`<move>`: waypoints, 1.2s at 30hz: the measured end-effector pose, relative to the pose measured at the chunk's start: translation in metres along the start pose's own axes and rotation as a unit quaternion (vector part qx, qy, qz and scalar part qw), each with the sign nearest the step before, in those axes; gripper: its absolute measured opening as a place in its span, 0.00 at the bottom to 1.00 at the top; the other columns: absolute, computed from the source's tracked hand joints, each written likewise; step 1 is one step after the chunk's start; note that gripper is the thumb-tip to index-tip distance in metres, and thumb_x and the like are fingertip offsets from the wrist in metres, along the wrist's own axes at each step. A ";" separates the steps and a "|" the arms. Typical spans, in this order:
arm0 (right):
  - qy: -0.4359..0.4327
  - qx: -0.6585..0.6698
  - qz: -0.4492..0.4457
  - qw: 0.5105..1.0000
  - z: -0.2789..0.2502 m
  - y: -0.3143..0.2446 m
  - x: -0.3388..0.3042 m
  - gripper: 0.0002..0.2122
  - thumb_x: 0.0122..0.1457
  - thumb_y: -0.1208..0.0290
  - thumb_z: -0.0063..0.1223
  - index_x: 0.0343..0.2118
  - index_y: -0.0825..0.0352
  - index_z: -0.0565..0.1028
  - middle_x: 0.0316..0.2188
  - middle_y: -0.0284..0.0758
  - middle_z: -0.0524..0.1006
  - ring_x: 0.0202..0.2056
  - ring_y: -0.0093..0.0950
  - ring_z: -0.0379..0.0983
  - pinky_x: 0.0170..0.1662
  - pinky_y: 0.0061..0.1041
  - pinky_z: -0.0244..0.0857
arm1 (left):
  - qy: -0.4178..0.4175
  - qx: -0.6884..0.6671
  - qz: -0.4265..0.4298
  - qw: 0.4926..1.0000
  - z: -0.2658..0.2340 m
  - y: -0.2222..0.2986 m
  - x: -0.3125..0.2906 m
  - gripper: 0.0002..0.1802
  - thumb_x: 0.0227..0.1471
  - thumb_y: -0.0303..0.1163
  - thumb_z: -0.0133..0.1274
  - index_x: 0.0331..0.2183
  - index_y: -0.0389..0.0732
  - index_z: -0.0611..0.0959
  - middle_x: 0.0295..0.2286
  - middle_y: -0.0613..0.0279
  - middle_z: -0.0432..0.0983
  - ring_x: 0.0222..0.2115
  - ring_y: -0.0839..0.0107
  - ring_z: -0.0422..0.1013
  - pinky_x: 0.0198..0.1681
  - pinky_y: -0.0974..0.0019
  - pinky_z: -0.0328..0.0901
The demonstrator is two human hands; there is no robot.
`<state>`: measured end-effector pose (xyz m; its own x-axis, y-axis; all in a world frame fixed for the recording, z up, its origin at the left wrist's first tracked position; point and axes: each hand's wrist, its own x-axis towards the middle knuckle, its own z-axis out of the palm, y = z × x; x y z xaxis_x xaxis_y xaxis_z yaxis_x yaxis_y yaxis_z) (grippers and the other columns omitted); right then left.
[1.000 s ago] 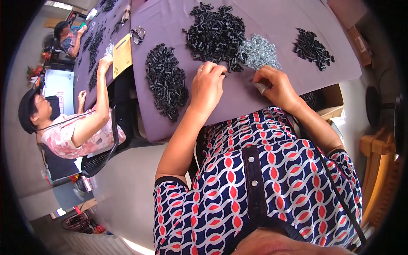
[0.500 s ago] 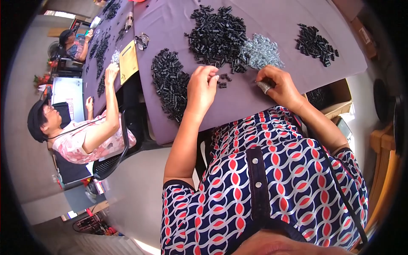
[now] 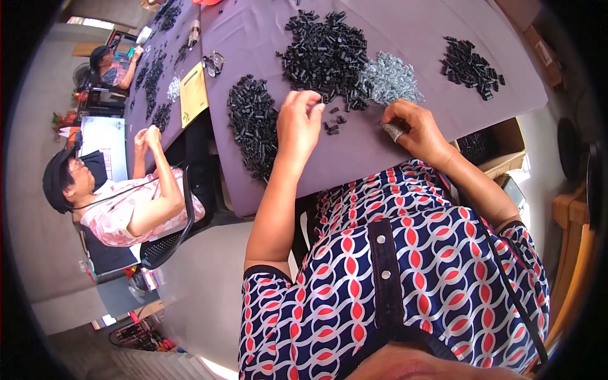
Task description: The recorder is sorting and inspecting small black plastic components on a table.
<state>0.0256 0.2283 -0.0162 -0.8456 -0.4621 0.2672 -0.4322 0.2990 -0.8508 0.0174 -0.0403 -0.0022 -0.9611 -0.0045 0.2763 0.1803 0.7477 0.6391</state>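
Note:
My left hand (image 3: 300,123) is at the front edge of the large heap of small black plastic parts (image 3: 323,50), thumb and fingertips drawn together. What lies between them, if anything, is too small to make out. To its right my right hand (image 3: 418,132) is curled just above the cloth, with a grey wrapping on one digit; whatever its fingers hold is hidden. Several loose black parts (image 3: 332,129) lie between the hands. A pile of small clear pieces (image 3: 391,79) is just beyond my right hand. Beside my left forearm spreads another black pile (image 3: 251,123).
A smaller black pile (image 3: 472,68) lies at the right of the purple-grey tablecloth (image 3: 405,25). Under the right edge stands a cardboard box (image 3: 500,142) with black parts. A yellow envelope (image 3: 194,95) and glasses (image 3: 213,63) lie left. A co-worker (image 3: 126,190) sits on the left.
My left hand has shifted slightly up toward the large heap, and the loose parts beside it lie differently. My right hand stays nearly in place. The co-worker has drawn both hands together.

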 end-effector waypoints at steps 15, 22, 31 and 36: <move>-0.007 -0.006 0.012 1.000 0.000 -0.001 0.000 0.10 0.48 0.84 0.56 0.35 0.69 0.73 0.31 0.39 0.73 0.36 0.40 0.73 0.40 0.32 0.68 | -0.074 -0.011 0.018 0.997 0.006 0.003 0.004 0.07 0.50 0.24 0.59 0.35 0.36 0.82 0.33 0.54 0.76 0.34 0.56 0.77 0.38 0.58 0.70; -0.004 -0.008 0.005 1.000 0.001 0.000 0.000 0.10 0.48 0.83 0.56 0.35 0.69 0.73 0.31 0.40 0.73 0.35 0.40 0.73 0.40 0.32 0.68 | -0.075 -0.009 -0.005 0.997 0.001 0.012 -0.004 0.09 0.50 0.26 0.60 0.36 0.38 0.83 0.33 0.55 0.77 0.33 0.58 0.76 0.38 0.60 0.70; 0.002 -0.018 -0.007 1.000 0.002 0.001 0.000 0.10 0.48 0.87 0.54 0.34 0.69 0.73 0.31 0.36 0.72 0.34 0.32 0.73 0.37 0.27 0.67 | -0.102 0.115 0.065 0.986 0.005 0.017 0.009 0.08 0.48 0.29 0.62 0.33 0.39 0.83 0.33 0.55 0.77 0.40 0.51 0.72 0.44 0.53 0.69; 0.000 -0.021 -0.005 1.000 0.001 0.000 -0.001 0.11 0.47 0.87 0.54 0.34 0.69 0.72 0.31 0.37 0.72 0.34 0.33 0.73 0.37 0.27 0.67 | -0.118 0.106 0.051 0.986 0.004 0.018 0.009 0.09 0.47 0.29 0.63 0.32 0.39 0.82 0.32 0.55 0.77 0.39 0.52 0.72 0.43 0.53 0.69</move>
<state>0.0270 0.2274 -0.0169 -0.8410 -0.4653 0.2761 -0.4539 0.3290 -0.8281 0.0110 -0.0243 0.0089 -0.9669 0.2129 0.1405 0.2537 0.8590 0.4447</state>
